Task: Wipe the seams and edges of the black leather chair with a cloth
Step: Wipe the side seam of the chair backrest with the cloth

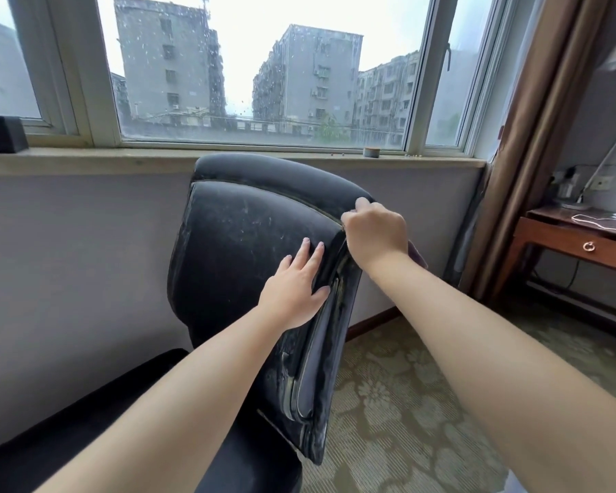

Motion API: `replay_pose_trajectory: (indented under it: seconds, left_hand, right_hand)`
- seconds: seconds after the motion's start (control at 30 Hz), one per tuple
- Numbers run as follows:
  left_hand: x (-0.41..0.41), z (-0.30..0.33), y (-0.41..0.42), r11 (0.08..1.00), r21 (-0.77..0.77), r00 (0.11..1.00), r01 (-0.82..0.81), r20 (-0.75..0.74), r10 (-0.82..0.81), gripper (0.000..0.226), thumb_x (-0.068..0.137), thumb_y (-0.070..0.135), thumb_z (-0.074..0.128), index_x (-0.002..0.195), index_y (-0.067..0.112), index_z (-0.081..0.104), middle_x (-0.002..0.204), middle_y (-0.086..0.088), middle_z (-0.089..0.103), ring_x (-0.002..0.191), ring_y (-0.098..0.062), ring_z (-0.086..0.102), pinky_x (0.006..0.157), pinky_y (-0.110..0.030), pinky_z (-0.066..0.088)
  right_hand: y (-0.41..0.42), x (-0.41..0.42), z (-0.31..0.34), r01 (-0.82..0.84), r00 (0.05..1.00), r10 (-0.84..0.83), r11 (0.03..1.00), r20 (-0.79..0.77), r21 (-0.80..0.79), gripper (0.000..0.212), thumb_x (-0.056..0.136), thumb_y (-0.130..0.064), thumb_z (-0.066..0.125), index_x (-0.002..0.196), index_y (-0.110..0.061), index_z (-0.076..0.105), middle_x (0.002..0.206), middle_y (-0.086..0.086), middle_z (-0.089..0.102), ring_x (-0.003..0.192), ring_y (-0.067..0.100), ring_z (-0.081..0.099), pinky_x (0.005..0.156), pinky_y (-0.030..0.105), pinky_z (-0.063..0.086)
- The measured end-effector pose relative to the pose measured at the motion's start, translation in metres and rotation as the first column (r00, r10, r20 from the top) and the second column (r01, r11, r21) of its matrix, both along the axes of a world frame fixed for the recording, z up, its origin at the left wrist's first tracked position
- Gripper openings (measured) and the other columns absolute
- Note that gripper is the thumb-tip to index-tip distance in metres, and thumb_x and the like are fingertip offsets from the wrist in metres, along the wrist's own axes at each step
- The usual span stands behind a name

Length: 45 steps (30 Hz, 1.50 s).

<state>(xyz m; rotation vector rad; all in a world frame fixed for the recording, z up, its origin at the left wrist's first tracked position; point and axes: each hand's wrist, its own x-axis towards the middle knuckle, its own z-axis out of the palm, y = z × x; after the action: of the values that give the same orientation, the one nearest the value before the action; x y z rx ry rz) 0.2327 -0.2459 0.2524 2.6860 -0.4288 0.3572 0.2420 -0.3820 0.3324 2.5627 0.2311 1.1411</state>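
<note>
While the left hand lies flat on the dusty black leather chair below the window, the right hand pinches a purple cloth (barely showing) at its upper-right seam; most seams look unwiped.

Black leather chair: padded backrest upright, facing left, set below the window. Surface worn, marked with pale scuffs and dust streaks. Piped seam runs along the top and right edge. Purplish cloth: small corner visible behind the backrest's right edge.
</note>
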Motion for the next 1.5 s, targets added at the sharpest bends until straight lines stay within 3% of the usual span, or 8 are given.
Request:
replay_pose_trajectory:
  seconds: [0.07, 0.13, 0.37, 0.63, 0.8, 1.0, 1.2, 1.5]
  left_hand:
    - [0.004, 0.001, 0.0, 1.0, 0.017, 1.0, -0.001, 0.022, 0.001, 0.072, 0.097, 0.046, 0.041, 0.151, 0.036, -0.005, 0.159, 0.011, -0.012, 0.147, -0.021, 0.001, 0.113, -0.043, 0.029]
    - [0.008, 0.002, 0.0, 1.0, 0.022, 1.0, -0.002, 0.019, 0.002, 0.072, 0.097, 0.049, 0.04, 0.151, 0.035, -0.005, 0.159, 0.011, -0.013, 0.147, -0.019, -0.002, 0.114, -0.047, 0.025]
    - [0.015, 0.008, -0.003, 0.999, -0.033, 0.997, 0.0, -0.08, -0.003, 0.076, 0.096, 0.05, 0.043, 0.149, 0.039, -0.01, 0.157, 0.013, -0.02, 0.147, -0.027, -0.008, 0.114, -0.053, 0.023]
    - [0.014, 0.022, -0.01, 0.998, -0.056, 0.994, -0.035, -0.104, 0.029, 0.077, 0.094, 0.055, 0.044, 0.148, 0.045, -0.01, 0.157, 0.01, -0.02, 0.146, -0.036, 0.003, 0.111, -0.047, 0.028]
    - [0.019, 0.022, -0.008, 0.999, -0.024, 0.995, -0.045, -0.091, 0.043, 0.077, 0.093, 0.058, 0.042, 0.148, 0.044, -0.01, 0.158, 0.011, -0.017, 0.145, -0.035, 0.008, 0.111, -0.047, 0.031]
    - [0.031, 0.021, -0.005, 0.997, 0.013, 0.997, -0.074, -0.028, 0.075, 0.08, 0.092, 0.06, 0.041, 0.15, 0.038, -0.009, 0.16, 0.008, -0.013, 0.147, -0.028, -0.009, 0.114, -0.059, 0.012]
    - [0.04, 0.021, -0.004, 0.997, -0.019, 0.995, -0.081, -0.06, 0.08, 0.084, 0.091, 0.061, 0.043, 0.15, 0.035, -0.01, 0.159, 0.005, -0.016, 0.147, -0.03, -0.006, 0.114, -0.06, 0.016]
    - [0.038, 0.029, 0.001, 0.987, 0.132, 0.988, -0.087, -0.113, 0.103, 0.087, 0.088, 0.067, 0.042, 0.148, 0.04, -0.014, 0.158, 0.008, -0.017, 0.145, -0.038, 0.008, 0.112, -0.062, 0.017]
  right_hand:
    - [0.01, 0.008, 0.012, 0.005, 0.992, -0.01, 0.999, -0.127, -0.035, 0.025, 0.088, -0.001, 0.048, 0.103, -0.009, 0.066, 0.104, 0.006, 0.057, 0.096, 0.027, 0.059, 0.063, 0.029, 0.036]
    - [0.019, 0.015, 0.021, 0.002, 0.989, -0.009, 0.999, -0.148, -0.05, 0.027, 0.09, 0.0, 0.045, 0.107, -0.008, 0.065, 0.108, 0.006, 0.056, 0.102, 0.026, 0.058, 0.066, 0.029, 0.036]
    - [0.023, 0.023, 0.023, 0.017, 0.982, -0.031, 0.997, -0.188, -0.075, 0.026, 0.091, -0.002, 0.046, 0.109, -0.008, 0.064, 0.11, 0.006, 0.054, 0.103, 0.026, 0.057, 0.065, 0.03, 0.038]
    - [0.007, 0.005, 0.017, 0.034, 0.982, -0.048, 0.996, -0.181, -0.078, 0.028, 0.091, -0.003, 0.044, 0.112, -0.009, 0.062, 0.111, 0.006, 0.055, 0.104, 0.027, 0.058, 0.064, 0.03, 0.038]
    - [0.014, 0.011, 0.02, 0.013, 0.985, -0.025, 0.997, -0.172, -0.074, 0.028, 0.092, -0.002, 0.042, 0.111, -0.006, 0.062, 0.112, 0.008, 0.055, 0.105, 0.028, 0.057, 0.066, 0.031, 0.037]
    - [0.036, 0.042, 0.026, -0.016, 0.987, 0.003, 0.997, -0.16, -0.076, 0.028, 0.093, -0.002, 0.042, 0.112, -0.006, 0.062, 0.111, 0.007, 0.056, 0.106, 0.027, 0.057, 0.066, 0.03, 0.037]
    - [0.048, 0.063, 0.029, -0.034, 0.988, 0.025, 0.998, -0.15, -0.057, 0.029, 0.094, 0.0, 0.04, 0.112, -0.005, 0.062, 0.112, 0.008, 0.056, 0.106, 0.027, 0.058, 0.066, 0.03, 0.038]
    - [0.029, 0.057, 0.028, -0.01, 0.979, 0.003, 0.999, -0.202, -0.03, 0.027, 0.094, -0.013, 0.045, 0.114, -0.015, 0.062, 0.115, 0.003, 0.057, 0.107, 0.024, 0.059, 0.069, 0.029, 0.041]
